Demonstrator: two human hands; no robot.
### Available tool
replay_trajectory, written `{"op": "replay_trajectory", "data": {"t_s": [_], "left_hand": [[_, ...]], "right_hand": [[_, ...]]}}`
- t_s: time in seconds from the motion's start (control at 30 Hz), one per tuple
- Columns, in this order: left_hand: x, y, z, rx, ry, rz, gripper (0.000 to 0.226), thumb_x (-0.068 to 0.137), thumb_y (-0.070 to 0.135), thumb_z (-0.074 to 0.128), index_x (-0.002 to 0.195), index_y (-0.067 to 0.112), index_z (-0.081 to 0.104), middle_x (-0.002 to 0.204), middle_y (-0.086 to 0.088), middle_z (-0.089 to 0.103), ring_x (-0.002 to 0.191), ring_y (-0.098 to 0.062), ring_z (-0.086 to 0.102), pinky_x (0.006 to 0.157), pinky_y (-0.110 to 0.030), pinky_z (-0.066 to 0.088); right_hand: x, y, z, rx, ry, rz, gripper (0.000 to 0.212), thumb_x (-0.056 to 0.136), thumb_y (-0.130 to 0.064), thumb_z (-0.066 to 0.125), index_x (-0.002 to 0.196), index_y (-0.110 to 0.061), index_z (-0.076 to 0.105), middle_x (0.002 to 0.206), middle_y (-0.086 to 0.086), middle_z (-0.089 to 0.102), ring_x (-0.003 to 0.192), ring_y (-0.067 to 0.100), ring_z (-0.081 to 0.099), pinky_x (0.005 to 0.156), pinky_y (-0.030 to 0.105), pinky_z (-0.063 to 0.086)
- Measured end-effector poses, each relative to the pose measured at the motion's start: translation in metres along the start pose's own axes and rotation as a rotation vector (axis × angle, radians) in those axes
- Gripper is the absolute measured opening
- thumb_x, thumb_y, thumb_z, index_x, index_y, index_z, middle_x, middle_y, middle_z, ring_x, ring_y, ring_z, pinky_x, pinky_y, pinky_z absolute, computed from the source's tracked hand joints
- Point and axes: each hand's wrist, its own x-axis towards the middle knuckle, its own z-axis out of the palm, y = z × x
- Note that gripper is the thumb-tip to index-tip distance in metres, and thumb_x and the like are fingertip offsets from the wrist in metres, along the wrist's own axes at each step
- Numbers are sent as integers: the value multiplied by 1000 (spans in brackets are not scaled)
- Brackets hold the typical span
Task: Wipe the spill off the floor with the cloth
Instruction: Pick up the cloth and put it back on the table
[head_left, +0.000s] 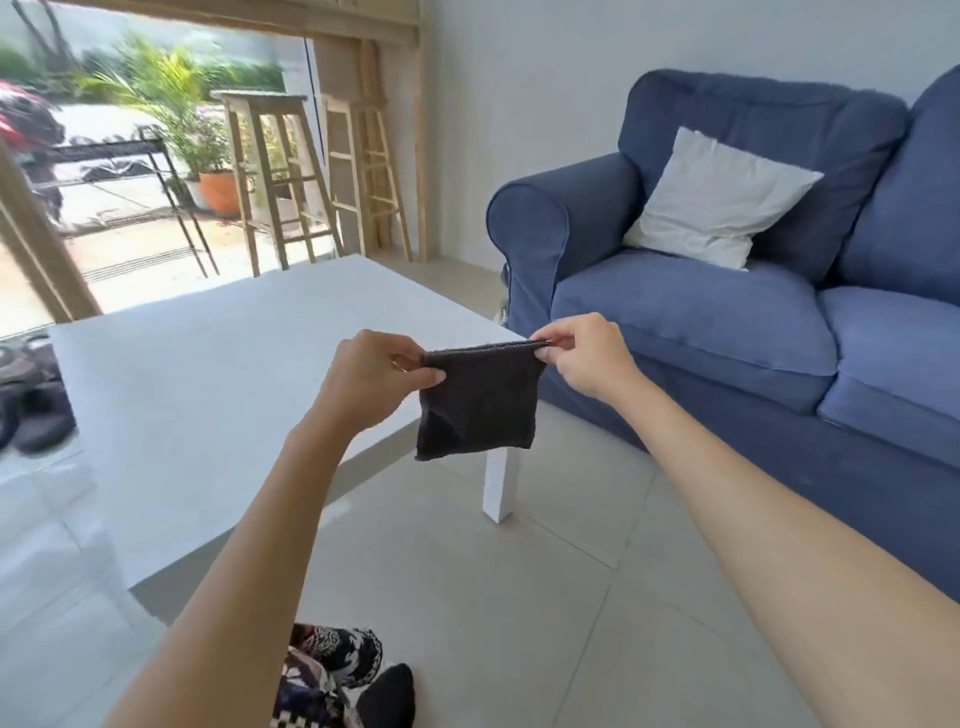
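— Where is the cloth?

— The dark cloth (478, 402) hangs in the air between the two hands, stretched flat along its top edge. It is folded, roughly square, and its lower edge dangles free, clear of the tiled floor (519, 597).

— What are the hands doing?

— The left hand (376, 371) pinches the cloth's top left corner between thumb and fingers. The right hand (587, 353) pinches the top right corner the same way, with the thumb under the hem and the fingertips on top. Both arms are bare and reach forward.

— What lies around them?

— Beyond and below the left hand spreads a white low table (208, 395); one of its legs (501, 486) stands on the floor just under the cloth. Off to the right of the right hand sits a blue sofa (727, 322) with a white cushion (719, 200) leaning on its back.

— Is a spill visible?

— I cannot tell; the tiles below the hands look evenly pale.

— Anything nearer the person?

— Below the left forearm shows patterned fabric (327, 670) and a black sock (387, 696).
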Motion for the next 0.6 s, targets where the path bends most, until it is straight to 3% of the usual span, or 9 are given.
{"op": "replay_trajectory", "data": {"t_s": [0.07,0.2,0.33,0.43,0.6], "left_hand": [[-12,-18,-12,-37,43,-64,10,77,30,75,82,20,75,77,8,72,78,-8,65,70,-26,53],[-13,-48,-27,-56,83,-158,11,78,30,74,81,20,74,76,7,71,77,-9,65,63,-23,50],[6,-77,-32,-56,136,-219,15,80,29,73,84,15,74,79,6,70,76,-5,61,59,-17,43],[23,-100,-34,-58,206,-280,18,80,28,72,90,13,74,80,5,69,73,1,58,57,-14,39],[39,-122,-31,-63,333,-344,20,81,27,71,94,13,73,86,2,71,78,-11,63,61,-16,41]], "right_hand": [[10,-17,17,-17,-74,-58,18,86,-9,68,99,-16,76,80,-7,68,70,-3,58,59,-4,34],[35,-37,57,-26,-186,-87,17,86,-8,66,99,-15,76,80,-6,66,76,8,60,66,8,39],[70,-48,98,-2,-246,-57,14,86,-8,65,93,-17,73,81,-1,65,75,9,58,59,2,37],[94,-56,128,1,-286,-60,14,87,-9,64,90,-20,72,85,1,66,81,13,59,71,17,42],[120,-61,162,19,-256,-54,14,86,-13,65,93,-21,74,86,0,67,87,15,58,77,19,39]]}}
